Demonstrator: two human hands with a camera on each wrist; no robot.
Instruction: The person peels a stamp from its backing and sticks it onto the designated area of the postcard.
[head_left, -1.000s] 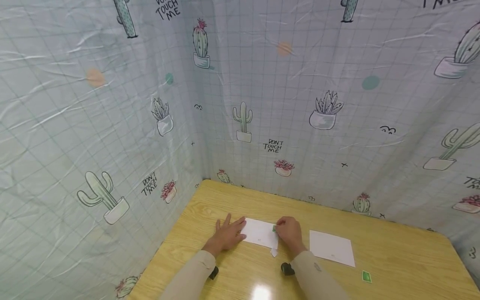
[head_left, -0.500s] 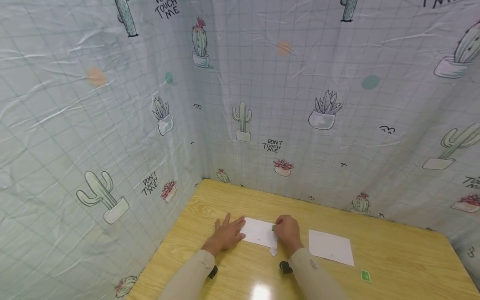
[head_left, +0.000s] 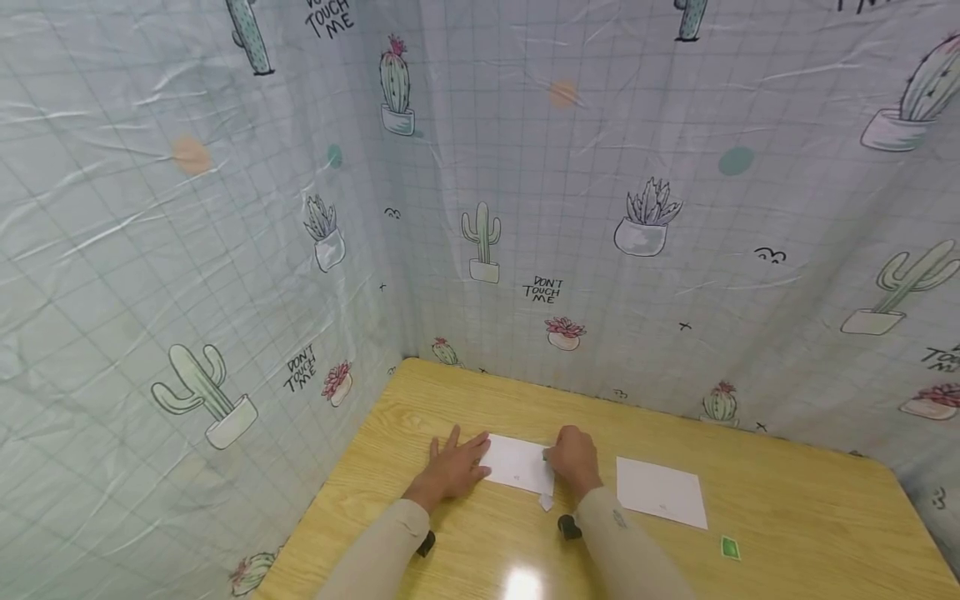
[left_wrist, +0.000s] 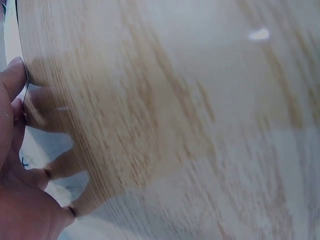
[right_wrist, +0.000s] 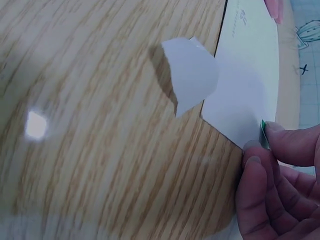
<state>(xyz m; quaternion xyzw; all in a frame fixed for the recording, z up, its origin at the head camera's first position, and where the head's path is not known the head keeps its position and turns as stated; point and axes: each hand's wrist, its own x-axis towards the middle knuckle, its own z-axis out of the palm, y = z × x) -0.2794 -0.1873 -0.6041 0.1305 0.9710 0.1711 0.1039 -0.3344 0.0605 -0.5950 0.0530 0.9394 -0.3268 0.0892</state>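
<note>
A white paper rectangle (head_left: 516,463), much like an envelope, lies flat on the wooden table with small print near its lower edge. Spread fingers of my left hand (head_left: 452,468) rest on its left end. At the paper's far right corner, my right hand (head_left: 574,457) pinches a small green sticker (right_wrist: 263,131) between thumb and curled fingers. Most of the sticker is hidden by the thumb in the right wrist view. A torn white paper scrap (right_wrist: 189,74) lies by the paper's near right corner, partly over its edge.
Right of my right hand lies a second white paper rectangle (head_left: 662,492). A green stamp-like sticker (head_left: 730,547) with a pale border is on the table nearer the front right. A cactus-print curtain (head_left: 540,208) hangs along the table's back and left sides.
The green sticker at the far right corner shows less now, more covered by my right hand, which has turned slightly over it. My left hand keeps its place on the paper.
</note>
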